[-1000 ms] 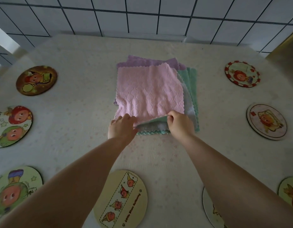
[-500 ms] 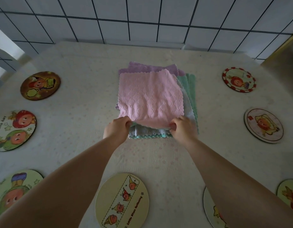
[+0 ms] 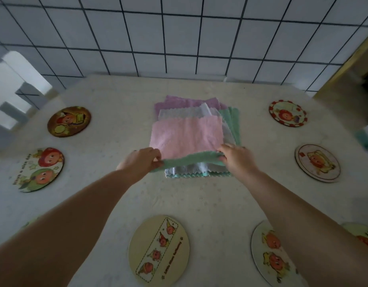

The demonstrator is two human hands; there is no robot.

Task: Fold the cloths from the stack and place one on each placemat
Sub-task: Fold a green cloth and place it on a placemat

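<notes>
While both the left hand (image 3: pixel 140 160) and right hand (image 3: pixel 234 157) pinch the pink cloth's (image 3: pixel 186 137) near corners, its body stretches far over the stack (image 3: pixel 230 121).

Lower cloths (image 3: pixel 199 169) mostly hidden under pink cloth (image 3: pixel 187 137); rightmost placemat (image 3: pixel 363 235) cut by frame edge

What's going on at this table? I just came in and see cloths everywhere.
A person is lifting the pink textured cloth off the stack of cloths. The left hand and right hand each pinch a near corner; its green underside shows. The round cartoon placemats bear no cloths yet.
</notes>
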